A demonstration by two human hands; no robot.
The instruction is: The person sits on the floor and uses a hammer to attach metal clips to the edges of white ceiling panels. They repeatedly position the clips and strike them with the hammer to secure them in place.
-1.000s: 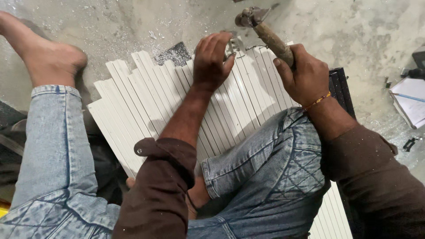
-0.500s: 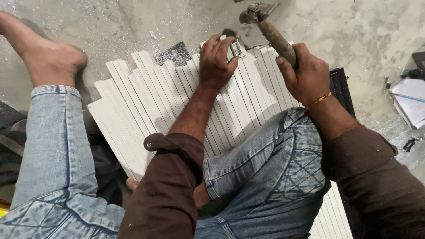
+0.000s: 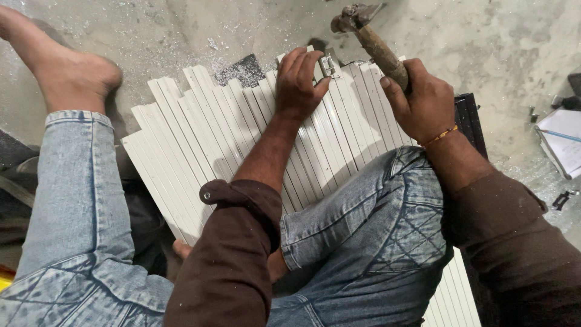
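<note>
Upper middle of frame, the left hand (image 3: pixel 301 82) pinches what looks like a small metal clip (image 3: pixel 328 64) onto stiff, light white slats (image 3: pixel 212 139). The right hand (image 3: pixel 423 103) is clenched low around the hammer (image 3: pixel 369 33) handle.

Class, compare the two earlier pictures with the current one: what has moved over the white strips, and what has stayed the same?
The left hand slid a little further up the white strips, keeping its fingers on the small metal piece at their top edge. The right hand keeps its grip on the hammer, raised above that piece, barely shifted. The strips, the bare foot and the knees stayed as they were.
</note>
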